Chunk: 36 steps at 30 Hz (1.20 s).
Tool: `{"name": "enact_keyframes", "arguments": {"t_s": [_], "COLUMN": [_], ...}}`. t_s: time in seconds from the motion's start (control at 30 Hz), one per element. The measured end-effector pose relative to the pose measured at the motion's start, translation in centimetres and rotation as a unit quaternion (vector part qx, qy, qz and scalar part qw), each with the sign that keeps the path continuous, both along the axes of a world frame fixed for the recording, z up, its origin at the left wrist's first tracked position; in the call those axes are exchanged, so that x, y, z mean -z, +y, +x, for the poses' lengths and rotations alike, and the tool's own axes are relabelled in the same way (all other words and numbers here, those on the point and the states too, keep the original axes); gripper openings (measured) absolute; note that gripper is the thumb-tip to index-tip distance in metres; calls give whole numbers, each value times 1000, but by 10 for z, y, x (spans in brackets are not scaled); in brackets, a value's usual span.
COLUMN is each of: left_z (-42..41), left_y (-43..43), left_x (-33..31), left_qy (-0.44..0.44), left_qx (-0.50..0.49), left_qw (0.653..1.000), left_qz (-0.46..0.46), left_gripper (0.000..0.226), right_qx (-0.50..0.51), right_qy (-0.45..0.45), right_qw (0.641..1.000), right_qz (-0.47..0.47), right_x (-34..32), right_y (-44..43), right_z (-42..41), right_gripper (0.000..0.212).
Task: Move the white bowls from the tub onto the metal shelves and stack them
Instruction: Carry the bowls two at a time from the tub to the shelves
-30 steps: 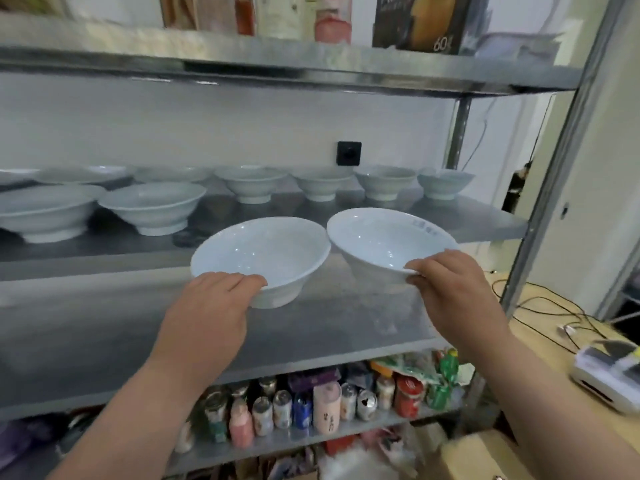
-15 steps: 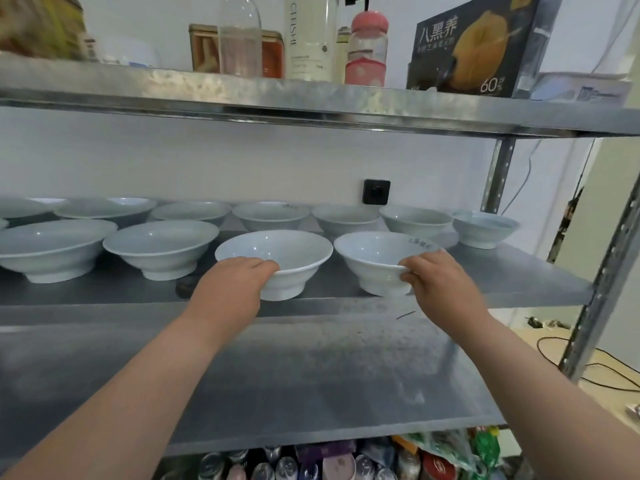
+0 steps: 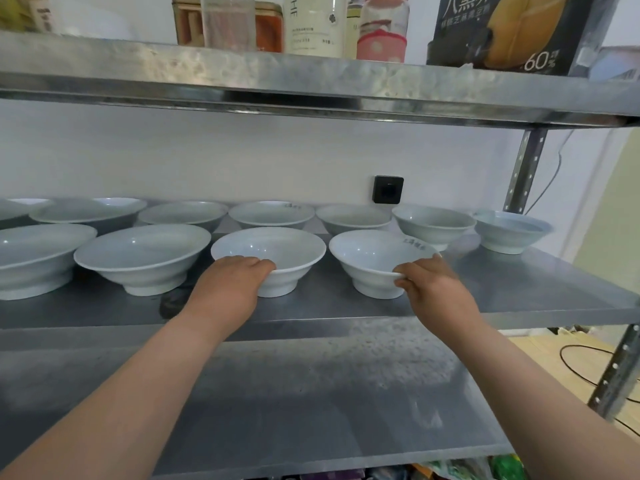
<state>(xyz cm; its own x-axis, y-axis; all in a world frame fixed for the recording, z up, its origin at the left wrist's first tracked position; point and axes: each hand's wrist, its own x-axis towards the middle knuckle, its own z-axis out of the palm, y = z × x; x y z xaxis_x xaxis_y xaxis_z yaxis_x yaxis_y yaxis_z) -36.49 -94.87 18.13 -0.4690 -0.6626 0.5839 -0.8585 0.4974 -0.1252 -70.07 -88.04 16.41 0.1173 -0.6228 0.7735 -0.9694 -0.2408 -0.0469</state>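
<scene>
The left hand (image 3: 235, 278) curls its fingers over the near rim of the left bowl (image 3: 277, 245). The right hand (image 3: 431, 287) pinches the near rim of the right bowl (image 3: 370, 258). Both bowls are smooth, shiny and white. They are round and wide at the top, with a small foot. They stand side by side with a little gap, in the front row on the grey metal middle shelf (image 3: 519, 296). A back row of bowls (image 3: 272, 214) stands just behind them. Right of the right bowl the shelf is bare out to its edge. A second ago both bowls were up in the air in front of the shelf. Now their feet are down on it.
</scene>
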Motion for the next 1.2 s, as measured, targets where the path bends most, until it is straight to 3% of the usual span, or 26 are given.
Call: {"name": "enact_keyframes", "arguments": {"t_s": [0.3, 0.63, 0.8, 0.93, 1.2], "left_z": [-2, 3, 4, 8, 4], "left_y": [-7, -4, -4, 6, 27], "left_x": [-2, -1, 6, 15, 16], "left_qy": [-30, -23, 0, -5, -20], "left_qx": [-14, -11, 3, 52, 26], "left_qw": [999, 1000, 1000, 995, 999], "left_qz": [1, 2, -31, -87, -9], "left_gripper": [35, 16, 24, 52, 64], "right_qx": [20, 23, 28, 33, 67], "right_qy": [13, 16, 16, 35, 60], "right_qw": [1000, 999, 999, 999, 988], "right_qz": [9, 22, 9, 21, 124], "right_x": [2, 3, 6, 12, 2], "right_y": [-19, -19, -17, -7, 18], "right_z": [3, 6, 14, 20, 34], "right_gripper": [7, 22, 22, 49, 66]}}
